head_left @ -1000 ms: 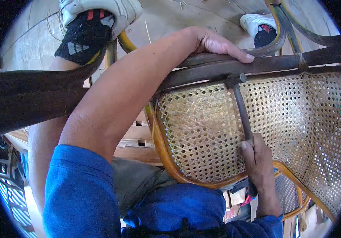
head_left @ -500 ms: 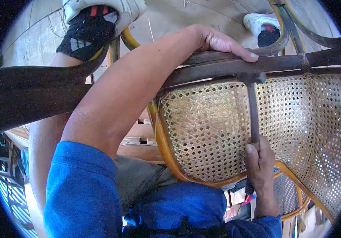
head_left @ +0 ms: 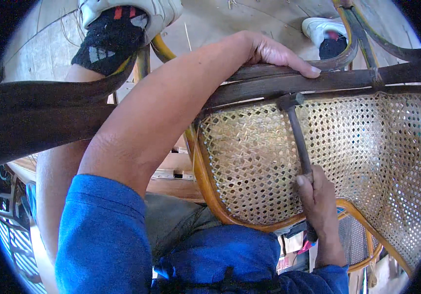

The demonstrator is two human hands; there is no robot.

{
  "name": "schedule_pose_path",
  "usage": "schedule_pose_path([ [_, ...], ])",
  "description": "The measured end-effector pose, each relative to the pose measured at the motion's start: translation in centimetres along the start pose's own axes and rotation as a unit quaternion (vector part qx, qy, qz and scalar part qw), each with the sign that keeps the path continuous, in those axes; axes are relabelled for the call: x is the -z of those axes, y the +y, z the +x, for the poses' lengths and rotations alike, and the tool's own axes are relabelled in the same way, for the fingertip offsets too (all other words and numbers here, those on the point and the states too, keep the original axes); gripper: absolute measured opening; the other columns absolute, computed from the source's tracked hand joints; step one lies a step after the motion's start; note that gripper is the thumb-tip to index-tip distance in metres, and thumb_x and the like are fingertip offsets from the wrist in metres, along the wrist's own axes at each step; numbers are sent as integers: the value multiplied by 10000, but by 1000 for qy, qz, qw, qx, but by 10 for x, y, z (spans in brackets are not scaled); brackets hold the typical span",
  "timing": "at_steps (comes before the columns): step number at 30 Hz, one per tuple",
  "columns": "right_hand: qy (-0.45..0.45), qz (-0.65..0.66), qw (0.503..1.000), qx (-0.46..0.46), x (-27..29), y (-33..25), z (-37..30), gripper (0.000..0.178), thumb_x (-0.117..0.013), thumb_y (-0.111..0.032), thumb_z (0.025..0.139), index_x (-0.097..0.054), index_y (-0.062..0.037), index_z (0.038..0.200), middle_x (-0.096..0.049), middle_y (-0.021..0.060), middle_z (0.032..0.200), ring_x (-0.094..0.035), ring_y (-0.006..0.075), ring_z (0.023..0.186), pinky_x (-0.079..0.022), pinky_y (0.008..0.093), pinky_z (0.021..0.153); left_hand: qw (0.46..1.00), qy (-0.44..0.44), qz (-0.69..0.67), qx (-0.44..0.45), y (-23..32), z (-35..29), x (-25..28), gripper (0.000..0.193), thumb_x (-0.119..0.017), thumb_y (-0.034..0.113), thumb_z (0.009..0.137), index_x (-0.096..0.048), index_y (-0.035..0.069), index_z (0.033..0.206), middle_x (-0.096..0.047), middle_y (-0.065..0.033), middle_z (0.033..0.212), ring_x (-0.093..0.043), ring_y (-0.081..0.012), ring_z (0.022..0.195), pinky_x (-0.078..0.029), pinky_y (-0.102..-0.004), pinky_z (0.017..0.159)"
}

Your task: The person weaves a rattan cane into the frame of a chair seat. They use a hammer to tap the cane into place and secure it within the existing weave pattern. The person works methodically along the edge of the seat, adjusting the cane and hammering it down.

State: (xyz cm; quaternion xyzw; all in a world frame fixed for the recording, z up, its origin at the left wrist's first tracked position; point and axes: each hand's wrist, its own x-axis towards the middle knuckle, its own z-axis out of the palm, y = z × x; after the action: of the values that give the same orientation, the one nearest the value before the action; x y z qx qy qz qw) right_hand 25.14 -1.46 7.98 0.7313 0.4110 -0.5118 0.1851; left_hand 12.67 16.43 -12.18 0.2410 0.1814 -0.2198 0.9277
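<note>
A hammer (head_left: 298,138) with a dark head and long thin handle is in my right hand (head_left: 320,198), fingers wrapped round the handle. Its head lies close under the dark rail (head_left: 340,78), over the top edge of the woven cane panel (head_left: 249,161); whether it touches, I cannot tell. My left hand (head_left: 276,56) grips that rail from above, the thumb along its near face and the other fingers hidden behind. A golden-brown rattan frame (head_left: 201,171) curves round the panel's left and lower edge.
My left forearm crosses over the dark bent wood (head_left: 44,110) at left. White shoes (head_left: 164,17) rest beyond the rail, with curved chair parts (head_left: 362,36) at the upper right. Another cane-panelled piece (head_left: 355,240) stands at lower right, wooden slats (head_left: 173,188) beneath.
The hammer head has shifted left along the rail and slightly down, and its handle now tilts. My right hand has moved a little left; my left hand stays on the rail.
</note>
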Motion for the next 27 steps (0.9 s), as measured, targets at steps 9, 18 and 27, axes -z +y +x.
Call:
schedule_pose_path([
  [9, -4, -23, 1000, -12, -1, 1, 1, 298, -528, -291, 918, -513, -22, 1046, -592, 193, 762, -610, 383, 720, -471, 441, 641, 999, -42, -17, -20, -7, 13, 15, 687, -685, 589, 734, -584, 103, 1209, -646, -87, 1134, -644, -188, 914, -507, -394, 855],
  [18, -23, -20, 999, -20, 1, -14, -1, 304, -535, -287, 913, -502, -19, 1054, -595, 210, 796, -607, 399, 748, -473, 448, 667, 1000, -19, -10, -3, -1, 1, 5, 707, -649, 600, 759, -551, 103, 1251, -641, -90, 1139, -639, -200, 905, -509, -393, 839],
  [27, 54, 34, 995, 79, -1, -6, -8, 307, -535, -303, 913, -509, -14, 1015, -589, 213, 770, -607, 398, 770, -474, 438, 676, 998, -61, -14, -6, -5, 9, 13, 741, -644, 619, 751, -532, 104, 1273, -601, -98, 1213, -625, -206, 966, -493, -398, 881],
])
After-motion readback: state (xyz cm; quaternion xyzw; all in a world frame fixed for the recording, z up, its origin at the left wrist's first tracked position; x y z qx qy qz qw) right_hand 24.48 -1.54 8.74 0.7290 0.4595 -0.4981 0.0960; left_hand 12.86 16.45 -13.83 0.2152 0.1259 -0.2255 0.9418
